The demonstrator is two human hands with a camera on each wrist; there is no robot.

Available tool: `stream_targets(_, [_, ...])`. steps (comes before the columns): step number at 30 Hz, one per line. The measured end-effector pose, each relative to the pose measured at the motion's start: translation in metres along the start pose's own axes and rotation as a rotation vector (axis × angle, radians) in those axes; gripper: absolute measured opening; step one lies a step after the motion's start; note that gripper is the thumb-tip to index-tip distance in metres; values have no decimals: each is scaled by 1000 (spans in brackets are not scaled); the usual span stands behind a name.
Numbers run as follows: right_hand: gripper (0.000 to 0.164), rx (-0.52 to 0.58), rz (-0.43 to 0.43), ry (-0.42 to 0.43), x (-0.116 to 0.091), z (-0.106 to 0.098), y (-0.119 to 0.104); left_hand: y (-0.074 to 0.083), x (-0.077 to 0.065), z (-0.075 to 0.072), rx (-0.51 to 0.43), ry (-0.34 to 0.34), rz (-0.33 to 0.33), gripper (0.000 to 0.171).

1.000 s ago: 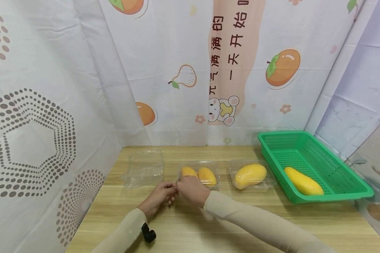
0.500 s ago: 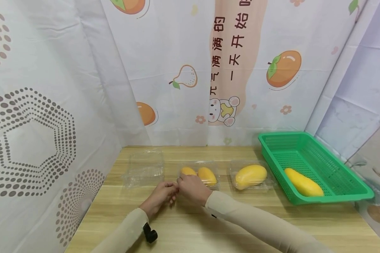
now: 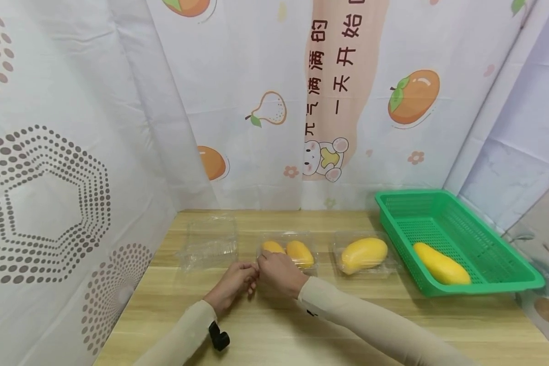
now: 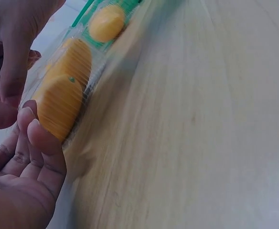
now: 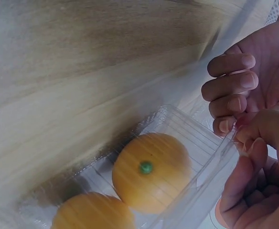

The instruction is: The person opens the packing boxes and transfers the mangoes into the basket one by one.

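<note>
A clear plastic clamshell container stands mid-table with two orange-yellow mangoes inside, its lid over them. At its near left corner the two hands meet. The left hand pinches the edge there, its other fingers loosely curled, as the right wrist view shows. The right hand reaches over the front of the container and pinches the same corner with thumb and forefinger. In the left wrist view the fingertips of both hands nearly touch beside the mango. What exactly lies between the fingertips is mostly hidden.
To the left lies another clear container with no fruit visible in it. On the right, one more clear container holds a large yellow mango. Beyond it a green plastic basket holds a yellow mango. Patterned curtains border the table.
Both hands stay at the container's corner, with only slight movement of the right hand and fingers. The head view has shifted a little. The containers and fruit keep their places.
</note>
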State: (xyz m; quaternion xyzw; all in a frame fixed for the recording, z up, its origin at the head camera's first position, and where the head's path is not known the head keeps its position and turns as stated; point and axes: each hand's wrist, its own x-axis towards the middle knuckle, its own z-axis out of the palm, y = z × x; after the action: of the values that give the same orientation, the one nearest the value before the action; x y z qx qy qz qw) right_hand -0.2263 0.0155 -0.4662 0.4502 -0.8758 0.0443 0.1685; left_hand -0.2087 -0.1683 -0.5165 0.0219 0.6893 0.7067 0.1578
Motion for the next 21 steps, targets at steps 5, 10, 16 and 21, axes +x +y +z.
stream_targets(5, [15,13,7,13,-1,-1,1,0,1,2,-16,-5,-7,14])
stream_targets(10, [9,184,48,26,1,-9,4,-1,1,3,-31,9,-21,11])
stream_targets(16, [14,265,26,38,5,-15,7,2,0,-3,-43,2,-42,14])
stream_targets(21, [14,234,9,49,3,-8,7,1,-2,-6,-15,-17,-33,20])
